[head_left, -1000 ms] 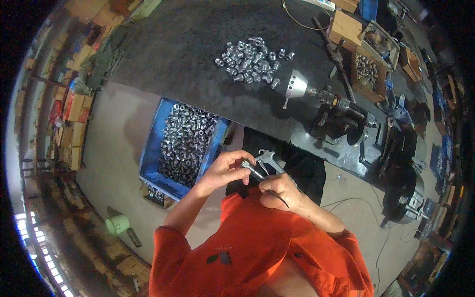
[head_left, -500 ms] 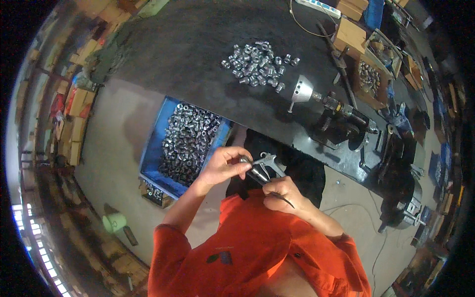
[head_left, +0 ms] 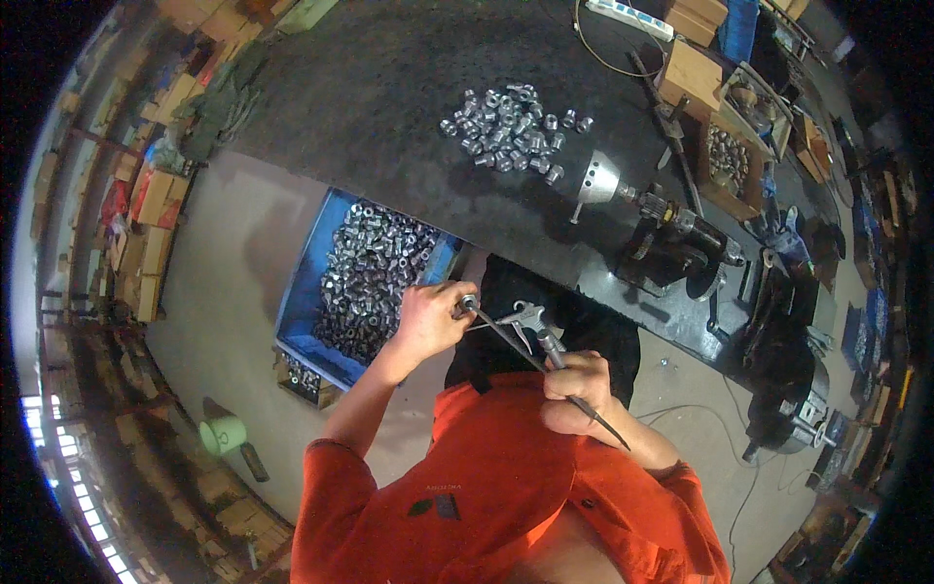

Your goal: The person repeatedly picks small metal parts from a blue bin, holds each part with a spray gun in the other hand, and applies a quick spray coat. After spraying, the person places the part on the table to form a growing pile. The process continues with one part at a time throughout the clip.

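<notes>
My left hand [head_left: 435, 318] is closed around a small metal fitting [head_left: 469, 303], its round end facing my right hand. A thin dark rod [head_left: 511, 338] runs from that fitting into my right hand [head_left: 576, 391], and its pointed end [head_left: 613, 431] comes out on the far side. My right fist also has a silver cylindrical tool [head_left: 551, 347] in it, tilted up past the fingers. Between the hands, over my dark-clothed lap, is a silver air blow gun [head_left: 526, 316]; what supports it is hidden.
A blue bin [head_left: 292, 316] full of metal fittings stands left of my hands. More fittings [head_left: 506, 127] are heaped on the dark workbench [head_left: 360, 88]. To the right are a machine with a silver conical head [head_left: 598, 178], a box of small parts [head_left: 730, 161] and a power strip [head_left: 630, 18].
My right hand has moved right and slightly down, away from my left. The silver tool has swung upward, apart from the fitting, and the dark rod now spans the gap between my hands.
</notes>
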The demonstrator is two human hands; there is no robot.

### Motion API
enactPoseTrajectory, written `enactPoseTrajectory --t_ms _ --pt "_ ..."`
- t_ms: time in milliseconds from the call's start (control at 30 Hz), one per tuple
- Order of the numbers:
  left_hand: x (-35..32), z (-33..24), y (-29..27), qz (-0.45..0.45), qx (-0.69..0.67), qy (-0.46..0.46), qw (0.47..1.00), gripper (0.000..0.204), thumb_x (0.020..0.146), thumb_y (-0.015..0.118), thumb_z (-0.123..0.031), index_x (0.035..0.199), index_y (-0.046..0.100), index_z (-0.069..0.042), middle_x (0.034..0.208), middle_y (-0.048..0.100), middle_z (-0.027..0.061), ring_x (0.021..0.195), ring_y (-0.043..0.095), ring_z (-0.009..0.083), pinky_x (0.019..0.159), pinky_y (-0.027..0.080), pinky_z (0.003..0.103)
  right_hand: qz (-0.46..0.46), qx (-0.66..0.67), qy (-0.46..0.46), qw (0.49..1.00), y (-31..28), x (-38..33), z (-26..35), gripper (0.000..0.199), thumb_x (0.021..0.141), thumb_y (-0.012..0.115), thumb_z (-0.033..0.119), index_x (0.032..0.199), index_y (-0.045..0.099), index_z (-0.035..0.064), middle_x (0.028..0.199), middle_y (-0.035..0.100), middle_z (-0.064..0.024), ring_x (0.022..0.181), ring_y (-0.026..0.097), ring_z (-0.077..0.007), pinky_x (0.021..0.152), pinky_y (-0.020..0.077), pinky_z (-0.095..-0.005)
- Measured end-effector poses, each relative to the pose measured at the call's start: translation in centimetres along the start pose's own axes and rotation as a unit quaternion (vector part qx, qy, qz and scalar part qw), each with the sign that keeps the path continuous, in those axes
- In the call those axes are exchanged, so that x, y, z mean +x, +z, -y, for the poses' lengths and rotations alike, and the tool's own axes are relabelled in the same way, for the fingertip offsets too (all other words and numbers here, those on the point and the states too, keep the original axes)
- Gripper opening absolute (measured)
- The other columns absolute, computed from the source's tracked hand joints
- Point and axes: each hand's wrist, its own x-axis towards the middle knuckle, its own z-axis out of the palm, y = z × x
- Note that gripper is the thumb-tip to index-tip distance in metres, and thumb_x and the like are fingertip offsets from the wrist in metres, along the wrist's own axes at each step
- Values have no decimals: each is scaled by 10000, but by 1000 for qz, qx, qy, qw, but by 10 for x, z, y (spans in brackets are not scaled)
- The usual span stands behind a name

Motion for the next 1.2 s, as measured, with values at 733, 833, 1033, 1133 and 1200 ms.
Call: enactPoseTrajectory --t_ms 733,833,1033,1133,1200 --pt "117 17 19 46 106 -11 993 220 675 644 -229 858 659 -108 713 631 158 694 622 347 633 496 440 -56 -170 -8 984 0 -6 -17 219 488 592 70 475 374 94 502 394 -45 461 450 -237 382 341 -362" --pt "174 18 29 1 56 17 998 239 678 647 -227 874 659 -90 731 635 160 727 622 345 658 495 423 -37 -160 -61 985 1 -13 -26 229 497 584 54 482 358 86 478 361 -55 452 438 -240 380 333 -358" --pt "232 40 30 -78 -142 -30 986 321 792 636 -183 1051 588 1 659 625 108 532 600 165 510 470 302 -78 -108 33 991 4 -14 -27 207 614 576 49 525 390 64 498 383 -86 446 431 -261 407 317 -364" --pt "197 17 15 0 -232 -23 972 267 888 526 -139 1092 549 33 655 610 82 512 573 125 491 466 272 -75 -123 59 988 1 -18 -36 193 619 577 51 532 404 61 511 399 -98 450 437 -262 414 323 -364" --pt "157 2 5 47 -363 -62 928 253 895 495 -98 1107 545 32 710 633 97 576 612 159 552 492 270 -65 -116 74 988 4 -19 -43 174 611 576 50 538 419 59 521 412 -104 455 443 -267 420 331 -368"
